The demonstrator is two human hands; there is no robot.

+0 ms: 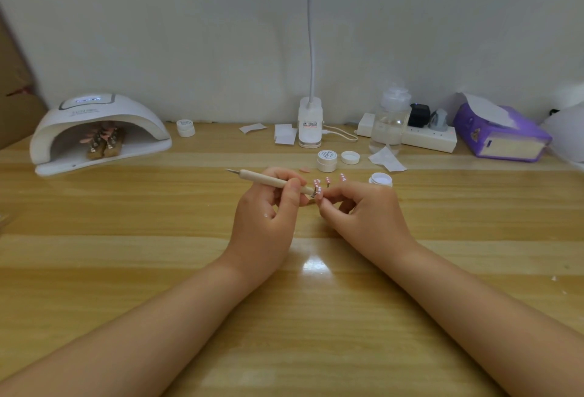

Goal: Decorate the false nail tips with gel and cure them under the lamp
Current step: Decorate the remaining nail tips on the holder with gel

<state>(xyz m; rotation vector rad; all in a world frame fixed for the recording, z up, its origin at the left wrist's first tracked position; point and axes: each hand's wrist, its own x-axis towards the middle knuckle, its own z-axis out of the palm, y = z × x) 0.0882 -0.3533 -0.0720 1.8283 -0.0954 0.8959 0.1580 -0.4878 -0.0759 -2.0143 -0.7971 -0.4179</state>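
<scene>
My left hand (270,204) grips a wooden dotting tool (268,179), its far metal tip pointing left and its near tip touching a pink false nail tip (318,192). My right hand (360,210) pinches the holder that carries that tip; other pink tips with white dots (328,180) stand up behind my fingers. An open gel pot (380,179) sits just right of them. The white curing lamp (98,131) stands at the far left, lit, with two wooden holders of pink tips (102,140) inside.
A closed gel jar (327,160) and a loose lid (350,157) lie behind my hands, with a stray pink tip (304,170). Along the wall: another jar (185,127), desk lamp base (310,123), clear bottle (390,118), power strip (426,137), purple tissue pack (501,131).
</scene>
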